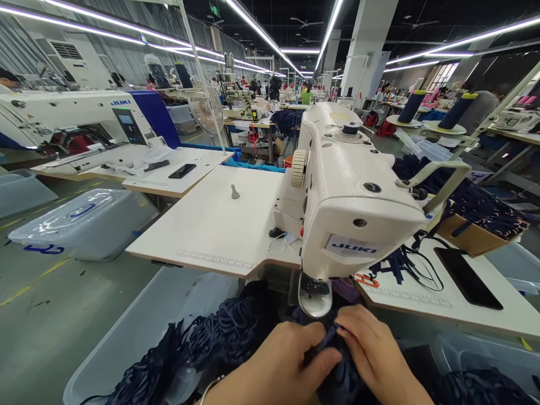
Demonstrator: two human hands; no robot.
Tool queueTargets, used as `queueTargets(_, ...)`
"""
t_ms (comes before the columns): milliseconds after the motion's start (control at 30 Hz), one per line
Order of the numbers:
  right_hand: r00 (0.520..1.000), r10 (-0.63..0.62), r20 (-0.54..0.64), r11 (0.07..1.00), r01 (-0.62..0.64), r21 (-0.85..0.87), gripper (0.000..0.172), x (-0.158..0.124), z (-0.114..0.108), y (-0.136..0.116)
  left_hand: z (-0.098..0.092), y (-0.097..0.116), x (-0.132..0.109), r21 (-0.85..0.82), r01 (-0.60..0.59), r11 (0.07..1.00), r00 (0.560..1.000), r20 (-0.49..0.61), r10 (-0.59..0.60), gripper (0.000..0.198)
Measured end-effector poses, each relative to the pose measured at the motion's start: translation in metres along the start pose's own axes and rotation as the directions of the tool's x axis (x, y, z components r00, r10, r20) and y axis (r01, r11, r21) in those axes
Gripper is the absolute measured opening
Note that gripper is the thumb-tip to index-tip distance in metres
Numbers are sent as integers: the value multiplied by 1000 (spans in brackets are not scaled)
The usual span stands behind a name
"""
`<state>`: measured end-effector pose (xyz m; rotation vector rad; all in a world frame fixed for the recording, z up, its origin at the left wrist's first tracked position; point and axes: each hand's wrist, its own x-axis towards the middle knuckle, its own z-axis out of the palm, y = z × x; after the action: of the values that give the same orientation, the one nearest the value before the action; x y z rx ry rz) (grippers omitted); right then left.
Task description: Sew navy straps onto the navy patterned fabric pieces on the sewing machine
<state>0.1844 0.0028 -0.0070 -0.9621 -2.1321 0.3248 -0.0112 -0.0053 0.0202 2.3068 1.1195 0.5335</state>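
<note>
Under the head of a white sewing machine (358,208), my two hands come together at the bottom of the view. My left hand (291,357) pinches navy fabric (331,337) between thumb and fingers. My right hand (371,349) grips the same fabric from the other side, its fingertips close to my left thumb. Just above my fingers sits the machine's rounded metal guard (315,301). The needle area is hidden. To the left, bundles of navy strips (228,323) spill over a clear plastic bin (122,332).
A dark phone (468,278), an orange clip (366,280) and loose navy straps (394,264) lie on the right tabletop. A small grey metal piece (235,192) rests on the left tabletop (206,219). Navy thread cones (411,107) stand behind. A lidded clear box (84,222) is on the floor.
</note>
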Motion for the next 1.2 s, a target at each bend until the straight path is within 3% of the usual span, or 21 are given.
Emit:
queueTargets(67, 993, -94, -68, 965, 74, -253, 13, 10, 9, 3, 0, -3, -2, 42, 167, 985, 986, 1, -167, 24)
queueTargets(133, 993, -81, -86, 911, 39, -409, 15, 18, 21, 8, 5, -12, 0, 183, 238, 954, 964, -169, -207, 20)
queueTargets(200, 995, -21, -100, 882, -29, -471, 17, 21, 30, 12, 10, -21, 2, 342, 225, 912, 921, -379, -85, 15)
queueTargets(267, 990, 46, -133, 880, -103, -463, 20, 18, 34, 15, 14, -29, 3, 467, 116, 877, 883, -453, 124, 23)
queueTargets(333, 983, 123, -138, 915, -166, -368, 22, 12, 34, 17, 16, -34, 4, 532, -46, 846, 883, -375, 284, 33)
queueTargets(400, 972, 211, -101, 955, -227, -189, 25, 6, 31, 20, 20, -37, 3, 541, -141, 829, 902, -276, 333, 36)
queueTargets(500, 928, 370, -36, 926, -365, 95, 21, 4, 28, 25, 27, -38, 3, 553, -102, 827, 927, -248, 281, 35)
queueTargets(633, 823, 560, -99, 807, -515, 288, 15, 11, 32, 30, 33, -33, 7, 566, -34, 823, 927, -291, 238, 34)
queueTargets(867, 796, 601, -73, 781, -565, 265, 16, 21, 34, 35, 35, -22, 18, 580, 51, 813, 891, -395, 226, 30)
queueTargets(1200, 792, 609, -33, 776, -587, 228, 19, 18, 34, 39, 36, -20, 21, 604, 57, 795, 889, -393, 235, 30)
